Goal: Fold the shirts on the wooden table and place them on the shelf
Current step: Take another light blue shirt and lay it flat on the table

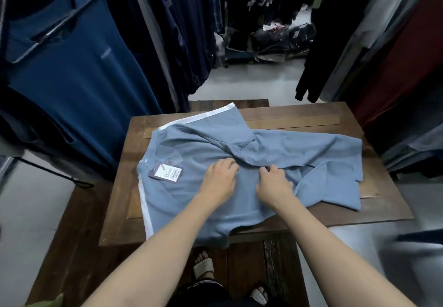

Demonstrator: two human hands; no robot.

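A light blue shirt (191, 146) with white side stripes lies spread across the wooden table (311, 117), partly folded, with a paper price tag (167, 173) near its collar at the left. My left hand (219, 179) rests palm down on the middle of the shirt, fingers slightly spread. Just to its right, my right hand (273, 183) pinches a fold of the blue fabric between its fingertips. The shirt's right part is creased and overlaps itself.
Dark blue and black garments (79, 66) hang close on the left, and red and grey ones (395, 54) on the right. Bagged clothes (282, 38) lie on the floor beyond the table. A lower wooden platform (72, 246) sits under the table; my sandalled feet (203, 266) stand on it.
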